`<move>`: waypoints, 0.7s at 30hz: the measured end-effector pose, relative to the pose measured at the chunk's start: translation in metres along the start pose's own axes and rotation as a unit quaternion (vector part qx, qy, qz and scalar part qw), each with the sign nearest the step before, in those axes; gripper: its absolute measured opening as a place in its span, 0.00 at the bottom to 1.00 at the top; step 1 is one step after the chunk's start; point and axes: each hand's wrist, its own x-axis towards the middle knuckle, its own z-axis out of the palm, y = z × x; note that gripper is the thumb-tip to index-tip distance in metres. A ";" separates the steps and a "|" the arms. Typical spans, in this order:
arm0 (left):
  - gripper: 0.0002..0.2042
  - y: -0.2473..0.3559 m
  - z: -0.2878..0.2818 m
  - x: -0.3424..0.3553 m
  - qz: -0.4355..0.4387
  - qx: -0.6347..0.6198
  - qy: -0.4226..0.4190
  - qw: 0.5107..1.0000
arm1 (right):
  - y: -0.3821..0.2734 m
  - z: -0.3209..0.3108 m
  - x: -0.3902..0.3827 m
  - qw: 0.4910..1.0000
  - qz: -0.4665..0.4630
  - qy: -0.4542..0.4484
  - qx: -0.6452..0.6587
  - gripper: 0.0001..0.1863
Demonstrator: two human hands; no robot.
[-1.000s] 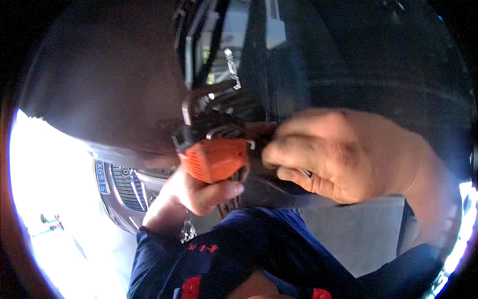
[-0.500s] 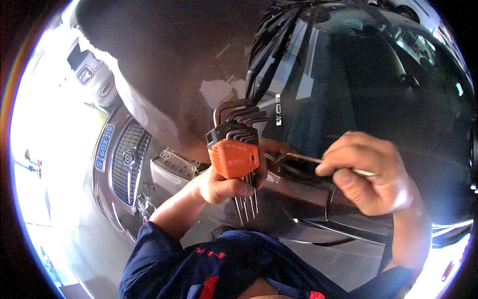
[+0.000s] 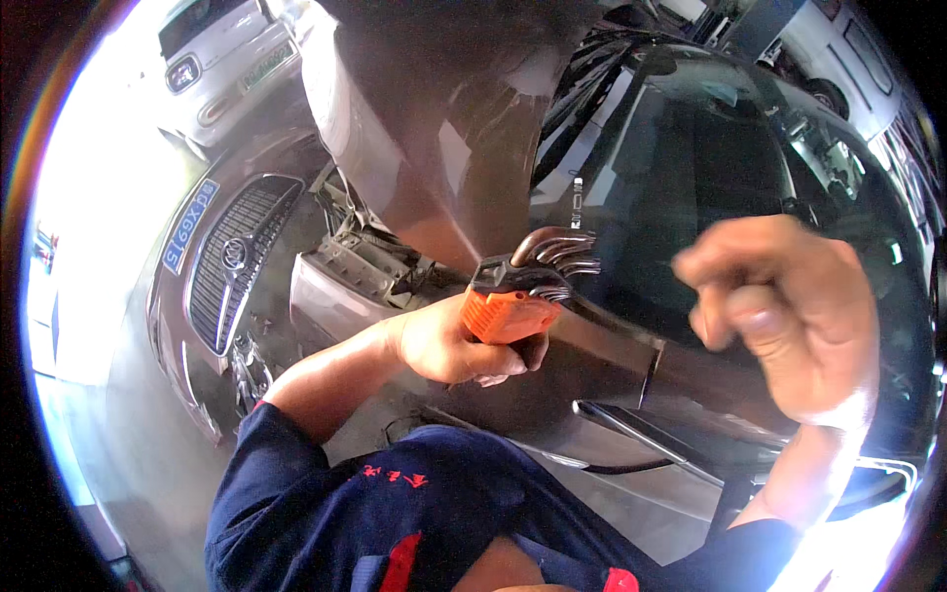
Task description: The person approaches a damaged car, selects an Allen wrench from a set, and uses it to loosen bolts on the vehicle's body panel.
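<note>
Brown glossy paint curved over the bumper (image 3: 178, 326) at our far left, around a grille (image 3: 258, 215) of slim, hard ribs edged with bright trim. Behind it stood a white car (image 3: 222, 59), smooth and rounded. Next came bare bracketry (image 3: 370, 252), dull, angular and pierced, below the bonnet (image 3: 424, 128), a broad, shiny sheet that caught pale reflections.

Near the middle, our left hand (image 3: 439, 340) was closed firmly round the hex key holder (image 3: 508, 316), which we held over the brown wing (image 3: 602, 370), well apart from our other hand. We judged it compact and stiff, somewhat weighty for its bulk because of the metal it carried, and hardly fragile. The polished keys would probably slip in oily fingers, so the ribbed orange shell seemed the surest place to grip, with the thumb kept low and clear of the bent ends. Black plastic topped that blocky shell, and from it the hex keys (image 3: 567, 247) fanned rightward, dark, smooth and rounded at their bends, thick ones above thinner ones.

Beyond lay the windscreen (image 3: 681, 158), slick dark glass. Farthest right, our right hand (image 3: 789, 306) was raised, blurred, its fingers curled; we could not tell whether it pinched anything.
</note>
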 end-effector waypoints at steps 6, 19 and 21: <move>0.10 0.010 0.005 -0.018 -0.006 0.016 0.021 1.000 | -0.022 0.030 0.032 0.948 -0.067 -0.066 -0.303 0.12; 0.11 0.011 0.000 -0.044 -0.027 0.030 0.013 0.999 | -0.034 0.052 0.062 0.886 -0.174 -0.146 -0.404 0.13; 0.12 0.012 0.000 -0.043 -0.021 0.045 0.001 0.999 | -0.036 0.053 0.062 0.877 -0.175 -0.147 -0.422 0.14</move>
